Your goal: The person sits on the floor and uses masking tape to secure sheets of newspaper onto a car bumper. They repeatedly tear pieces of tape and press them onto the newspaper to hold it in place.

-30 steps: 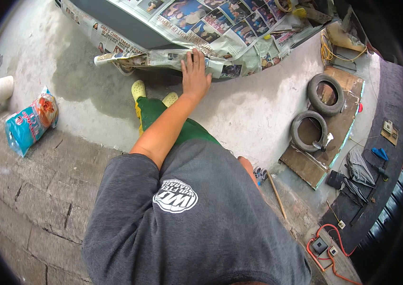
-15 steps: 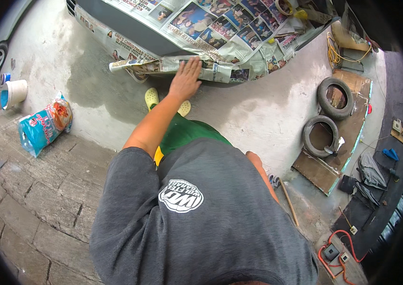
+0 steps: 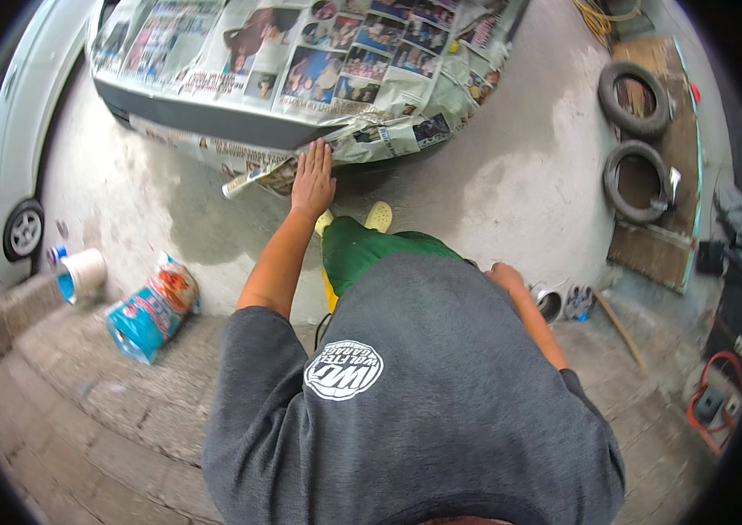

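My left hand (image 3: 312,179) lies flat with fingers spread on the lower edge of the newspaper sheets (image 3: 336,79) that cover the car's bumper (image 3: 213,122). A loose rolled strip of newspaper (image 3: 257,179) hangs just left of that hand. My right hand (image 3: 506,276) hangs by my hip, fingers curled; whether it holds anything is hidden. My grey shirt, green trousers and yellow shoes (image 3: 379,215) fill the lower middle.
A white car with a wheel (image 3: 22,232) stands at the left. A white cup (image 3: 82,273) and a blue and orange bag (image 3: 152,308) lie on the concrete. Two tyres (image 3: 635,179) rest on a wooden board at the right. A metal tin (image 3: 549,303) and a red cable (image 3: 710,385) are nearby.
The view has shifted, so the covered bumper and the white car fill more of the picture. My left hand stays pressed on the newspaper edge.
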{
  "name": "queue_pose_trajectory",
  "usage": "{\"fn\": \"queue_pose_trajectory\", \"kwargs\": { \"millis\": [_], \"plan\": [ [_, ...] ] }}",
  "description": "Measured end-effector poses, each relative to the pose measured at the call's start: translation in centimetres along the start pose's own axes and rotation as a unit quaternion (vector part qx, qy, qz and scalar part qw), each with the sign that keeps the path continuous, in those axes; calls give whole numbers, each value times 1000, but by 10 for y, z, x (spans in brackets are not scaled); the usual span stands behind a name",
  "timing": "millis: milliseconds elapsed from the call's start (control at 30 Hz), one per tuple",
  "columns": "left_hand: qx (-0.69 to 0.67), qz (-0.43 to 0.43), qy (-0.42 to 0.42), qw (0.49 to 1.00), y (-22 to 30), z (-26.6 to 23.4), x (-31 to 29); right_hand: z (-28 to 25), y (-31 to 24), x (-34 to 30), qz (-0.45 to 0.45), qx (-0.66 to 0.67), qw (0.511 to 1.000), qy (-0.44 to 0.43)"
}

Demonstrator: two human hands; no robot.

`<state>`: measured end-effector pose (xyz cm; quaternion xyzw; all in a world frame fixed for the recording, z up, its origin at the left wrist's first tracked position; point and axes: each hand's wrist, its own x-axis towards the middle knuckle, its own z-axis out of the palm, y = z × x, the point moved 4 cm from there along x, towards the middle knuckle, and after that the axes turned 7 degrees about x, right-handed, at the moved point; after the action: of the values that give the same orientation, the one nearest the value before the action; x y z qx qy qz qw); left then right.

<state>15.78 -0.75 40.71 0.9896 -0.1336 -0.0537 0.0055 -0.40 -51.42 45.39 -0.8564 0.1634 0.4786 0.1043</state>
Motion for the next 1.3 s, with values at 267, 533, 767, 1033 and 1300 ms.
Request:
{"fn": "queue_pose_trajectory", "kwargs": {
  "millis": [267, 533, 767, 1033, 1300],
  "plan": [
    [-134, -31, 28, 990, -3, -34, -14, -18, -91, -12, -219, 237, 944, 72],
    [-629, 0, -181, 756, 83, -216, -13, -94, -246, -142, -344, 570, 746, 12],
    [-563, 68, -158, 809, 60, -246, -12, -83, -290, -196, -358, 562, 739, 104],
    [-496, 189, -112, 840, 51, -254, -28, -45, -306, -214, -319, 558, 731, 231],
    [-458, 246, -125, 845, 58, -264, -20, -29, -302, -223, -331, 431, 741, 394]
  ]
}}
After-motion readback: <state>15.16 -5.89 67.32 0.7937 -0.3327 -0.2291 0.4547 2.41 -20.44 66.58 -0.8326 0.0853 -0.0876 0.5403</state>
